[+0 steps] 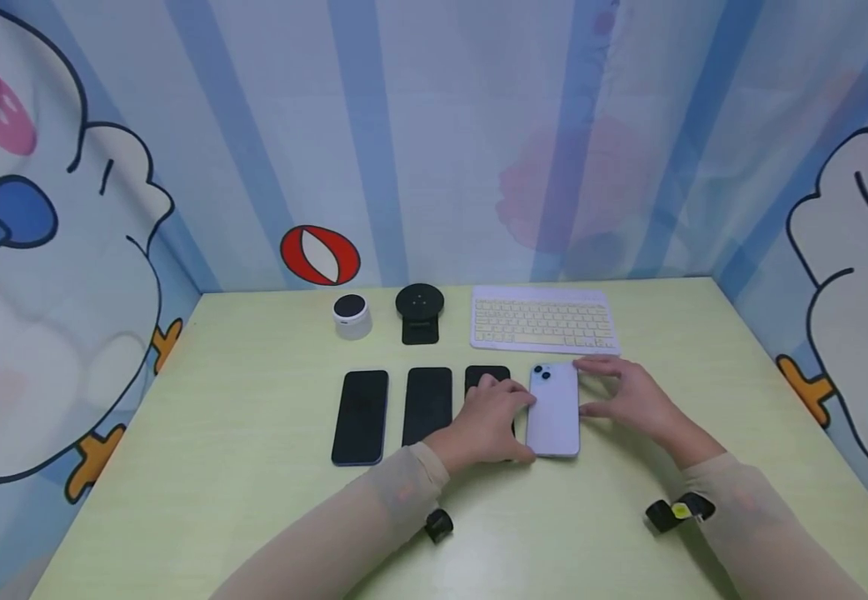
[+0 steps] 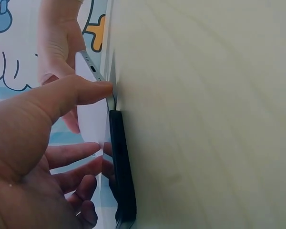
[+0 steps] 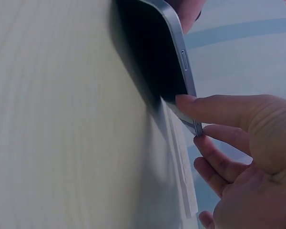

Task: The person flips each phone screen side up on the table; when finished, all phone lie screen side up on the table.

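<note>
A lavender smartphone (image 1: 554, 421), its camera side up and dark screen down, is between my hands on the right of the phone row. At its left side, my left hand (image 1: 485, 421) holds it, thumb at the bottom corner and fingers along the edge. My right hand (image 1: 632, 400) pinches a corner on the other side; in the right wrist view its thumb is on the screen side (image 3: 148, 52), fingertips against the frame. That view shows the phone tilted, with a gap above the table. Under my left hand lies a black-screened phone (image 1: 488, 375), partly covered.
Two more black-screened phones, one in the middle (image 1: 428, 404) and one at left (image 1: 361, 417), lie in the row. Behind them stand a small white cylinder (image 1: 352, 321), a black charging stand (image 1: 420, 304) and a lavender-framed keyboard (image 1: 542, 321). A patterned curtain (image 1: 449, 167) borders the table's back.
</note>
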Available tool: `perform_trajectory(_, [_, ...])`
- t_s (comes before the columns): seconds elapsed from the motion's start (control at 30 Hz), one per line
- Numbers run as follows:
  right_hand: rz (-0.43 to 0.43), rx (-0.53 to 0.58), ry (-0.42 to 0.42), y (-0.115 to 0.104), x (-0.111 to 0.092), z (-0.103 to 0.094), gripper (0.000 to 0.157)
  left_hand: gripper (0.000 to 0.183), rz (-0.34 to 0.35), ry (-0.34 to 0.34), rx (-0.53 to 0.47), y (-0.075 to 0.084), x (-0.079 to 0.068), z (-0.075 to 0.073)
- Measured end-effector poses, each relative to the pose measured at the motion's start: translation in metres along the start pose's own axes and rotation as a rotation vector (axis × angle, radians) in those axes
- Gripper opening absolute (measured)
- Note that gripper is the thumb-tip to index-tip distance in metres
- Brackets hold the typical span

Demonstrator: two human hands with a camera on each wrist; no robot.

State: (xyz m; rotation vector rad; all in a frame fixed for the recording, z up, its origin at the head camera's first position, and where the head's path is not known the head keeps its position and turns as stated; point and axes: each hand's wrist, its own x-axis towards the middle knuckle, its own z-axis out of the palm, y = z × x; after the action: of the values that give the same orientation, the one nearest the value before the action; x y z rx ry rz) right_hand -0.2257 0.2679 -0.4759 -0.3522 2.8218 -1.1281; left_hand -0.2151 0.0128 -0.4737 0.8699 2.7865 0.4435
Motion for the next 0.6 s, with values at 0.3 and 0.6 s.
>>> perform_trajectory(0.3, [-0.01, 0.042, 0.02, -0.008, -0.002, -0.004, 0.072, 0.077, 0.011, -0.008, -0.051, 0.0, -0.002, -0.002])
perform_trajectory(0.6, [-0.061, 0.053, 0.025, -0.022, -0.004, -0.004, 0.071, 0.08, 0.031, 0.001, -0.133, -0.006, -0.004, -0.003])
